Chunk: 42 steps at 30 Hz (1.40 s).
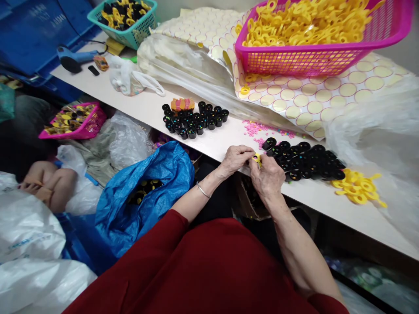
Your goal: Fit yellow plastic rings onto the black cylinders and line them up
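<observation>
Close to the table's front edge, a small yellow plastic ring piece [256, 158] sits between my two hands. My left hand [237, 158] has its fingers pinched together at the left side of the piece. From the other side, the fingers of my right hand [269, 176] close on it; they hide part of it. Just beyond my right hand stands a cluster of small black cups [296, 157], packed closely. Pink beads [255, 128] lie scattered behind my hands. A pile of loose yellow ring pieces [358, 186] rests to the right of the cups.
Another group of black cups [196, 117] stands to the left. A pink basket [301, 59] of yellow pieces and a teal basket [131, 32] are at the back. A blue bag [121, 205] lies below, left of me. Another person's hand [36, 187] is at far left.
</observation>
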Tool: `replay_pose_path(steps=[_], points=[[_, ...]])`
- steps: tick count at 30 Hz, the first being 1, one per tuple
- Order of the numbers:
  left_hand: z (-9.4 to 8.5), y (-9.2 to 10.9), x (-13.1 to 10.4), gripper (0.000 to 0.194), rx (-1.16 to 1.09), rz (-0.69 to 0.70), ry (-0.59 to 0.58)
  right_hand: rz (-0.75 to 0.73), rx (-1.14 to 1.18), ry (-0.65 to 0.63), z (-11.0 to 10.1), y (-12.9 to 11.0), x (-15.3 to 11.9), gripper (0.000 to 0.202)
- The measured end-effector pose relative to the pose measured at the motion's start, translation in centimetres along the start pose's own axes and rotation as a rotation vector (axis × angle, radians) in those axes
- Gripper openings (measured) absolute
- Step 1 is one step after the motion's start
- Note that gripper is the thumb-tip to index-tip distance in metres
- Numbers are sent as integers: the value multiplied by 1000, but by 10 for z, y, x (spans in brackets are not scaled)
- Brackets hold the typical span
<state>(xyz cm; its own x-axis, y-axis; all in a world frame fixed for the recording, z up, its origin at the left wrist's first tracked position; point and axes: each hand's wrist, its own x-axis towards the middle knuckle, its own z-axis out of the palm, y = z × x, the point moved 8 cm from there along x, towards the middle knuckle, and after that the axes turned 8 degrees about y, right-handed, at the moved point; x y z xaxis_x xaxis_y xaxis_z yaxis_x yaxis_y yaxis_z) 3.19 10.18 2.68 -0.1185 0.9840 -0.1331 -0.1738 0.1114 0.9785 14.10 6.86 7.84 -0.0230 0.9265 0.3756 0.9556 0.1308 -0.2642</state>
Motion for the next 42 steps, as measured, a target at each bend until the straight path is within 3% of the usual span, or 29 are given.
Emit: replay_pose_path(steps=[4, 12, 19, 27, 35, 42], points=[[1, -6, -1, 16, -38, -64, -11, 22, 28, 20, -2, 1, -3, 31], [4, 0, -4, 15, -3, -52, -35, 171, 117, 20, 4, 11, -5, 25], [5, 3, -5, 18, -4, -23, -34, 206, 300, 4, 6, 12, -6, 26], [4, 0, -3, 14, -70, -38, 5, 209, 323, 11, 9, 11, -5, 26], [6, -4, -1, 14, -72, -74, -59, 357, 648, 38, 23, 19, -12, 32], [5, -5, -4, 25, -142, -107, -66, 253, 548, 94, 18, 15, -12, 28]])
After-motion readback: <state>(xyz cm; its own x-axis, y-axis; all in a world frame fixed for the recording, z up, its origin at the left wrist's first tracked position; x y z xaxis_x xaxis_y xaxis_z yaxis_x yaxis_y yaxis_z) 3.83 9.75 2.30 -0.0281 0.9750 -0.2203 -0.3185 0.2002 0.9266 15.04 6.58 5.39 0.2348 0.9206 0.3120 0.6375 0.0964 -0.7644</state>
